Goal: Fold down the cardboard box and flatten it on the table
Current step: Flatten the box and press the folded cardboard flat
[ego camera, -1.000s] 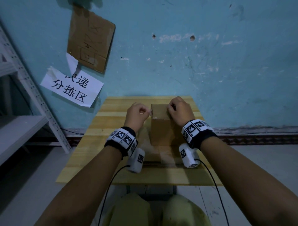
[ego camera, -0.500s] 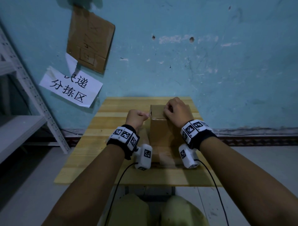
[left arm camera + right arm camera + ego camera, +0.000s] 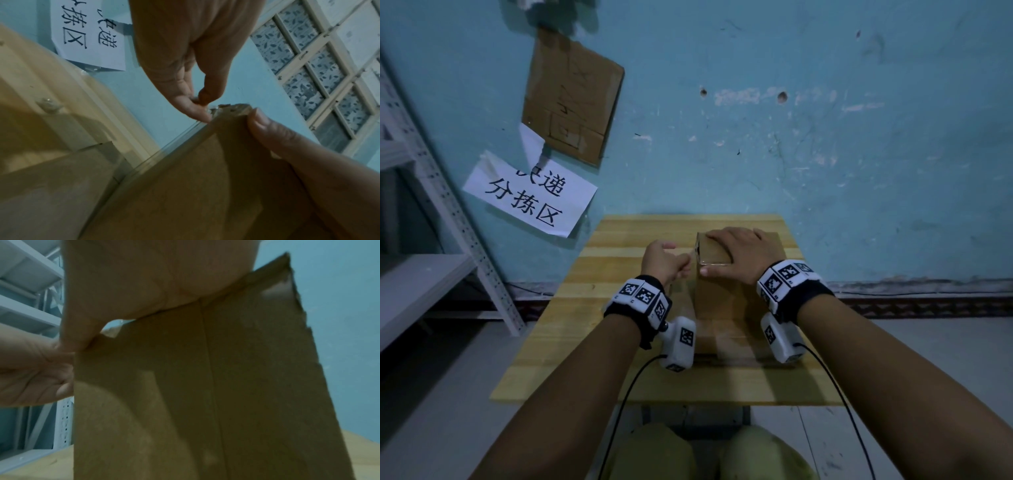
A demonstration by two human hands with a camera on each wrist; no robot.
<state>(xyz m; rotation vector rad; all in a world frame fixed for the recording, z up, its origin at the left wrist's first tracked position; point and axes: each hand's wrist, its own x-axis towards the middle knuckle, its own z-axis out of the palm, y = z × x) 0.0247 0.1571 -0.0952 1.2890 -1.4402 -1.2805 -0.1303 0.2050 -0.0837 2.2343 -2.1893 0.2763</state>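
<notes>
Changed since earlier: right hand (image 3: 736, 254), formerly curled on the cardboard box (image 3: 717, 294), now flat atop it, fingers straight. Left hand (image 3: 662, 262) beside the box's upper left corner, pinching clear tape (image 3: 179, 138). Box upright on wooden table (image 3: 571, 308).

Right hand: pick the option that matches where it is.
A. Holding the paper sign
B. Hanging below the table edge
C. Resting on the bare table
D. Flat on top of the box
D: in the head view the right hand lies palm down, fingers spread, on top of the upright box, thumb at its near top edge.
</notes>
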